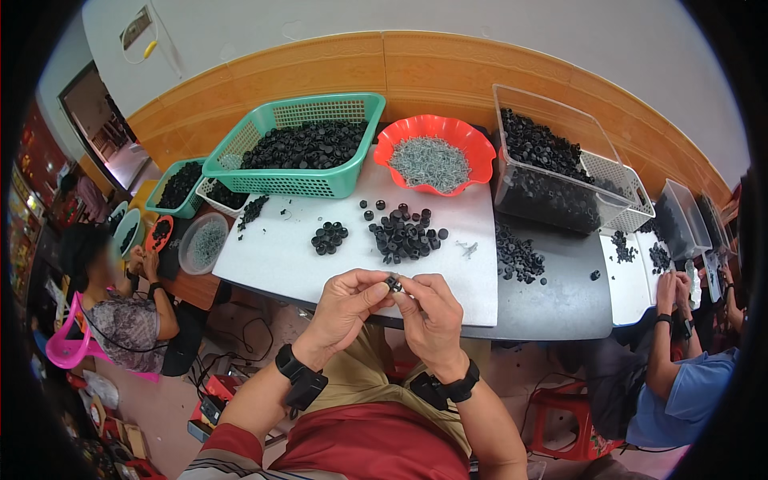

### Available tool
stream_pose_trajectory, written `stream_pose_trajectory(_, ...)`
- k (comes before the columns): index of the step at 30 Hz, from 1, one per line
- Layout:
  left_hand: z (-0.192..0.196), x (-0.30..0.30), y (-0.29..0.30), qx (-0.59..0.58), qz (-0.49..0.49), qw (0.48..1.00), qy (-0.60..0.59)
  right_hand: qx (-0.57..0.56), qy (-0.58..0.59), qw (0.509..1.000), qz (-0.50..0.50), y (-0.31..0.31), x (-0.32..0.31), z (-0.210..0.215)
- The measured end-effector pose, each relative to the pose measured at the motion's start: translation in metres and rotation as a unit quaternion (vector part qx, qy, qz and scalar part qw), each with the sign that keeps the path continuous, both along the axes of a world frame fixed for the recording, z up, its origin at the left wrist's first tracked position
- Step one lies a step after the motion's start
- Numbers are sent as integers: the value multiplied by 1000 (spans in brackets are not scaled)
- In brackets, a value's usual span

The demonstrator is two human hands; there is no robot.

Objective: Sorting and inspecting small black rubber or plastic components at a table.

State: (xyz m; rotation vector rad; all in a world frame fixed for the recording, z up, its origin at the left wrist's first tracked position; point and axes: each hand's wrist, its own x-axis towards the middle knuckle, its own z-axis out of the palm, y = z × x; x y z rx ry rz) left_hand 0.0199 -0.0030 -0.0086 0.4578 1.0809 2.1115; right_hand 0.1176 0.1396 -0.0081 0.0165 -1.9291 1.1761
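Fingers (379,294) of both our hands are drawn in tight, thumbs against forefingers, and between them we pinch a small black rounded piece (393,283); its finer shape is mostly hidden by our fingertips. Our left hand (348,308) grips it from one side and our right hand (432,316) from the other, the two nearly meeting over the front edge of a flat white board (320,210). On that board, just beyond our hands, lies a loose heap of black, round, cap-like pieces (402,238), and to its left a smaller cluster of similar black pieces (329,238). Farther back we have a green rectangular lattice basket (340,188) full of black discs, and beside it a red wavy-rimmed bowl (484,156) holding thin silvery metal bits. To our right a clear rectangular plastic bin (552,204) of black parts stands near a scattered pile of little black parts (518,254) on a dark grey tabletop (570,300). Black straps with boxy units circle both our wrists. Well apart from us, a person in a patterned top (132,328) works at our left, and a person in a blue shirt (688,396) at our right.
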Motion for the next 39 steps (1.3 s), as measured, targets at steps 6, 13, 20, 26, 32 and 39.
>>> stream_pose_trajectory(6, 0, 1, 1, 1, 1, 1000, -8, 1, -2, 1000, -2, 0, 1, 3)
stream_pose_trajectory(13, -1, 1, 1, -10, 5, 1000, -2, -3, -2, 1000, -1, 0, 0, 3)
stream_pose_trajectory(20, 0, 2, 1, -19, 8, 1000, -1, -3, 10, 1000, -2, 0, -1, 0)
stream_pose_trajectory(26, 2, 2, 2, -20, 10, 1000, 1, -6, 8, 1000, -3, -1, -1, 1)
stream_pose_trajectory(32, 2, 2, 2, -19, 12, 1000, -1, 12, 6, 1000, -15, 0, -1, 0)
stream_pose_trajectory(39, -2, 2, 1, -14, 13, 1000, -2, 101, -5, 993, -55, 1, 0, -2)
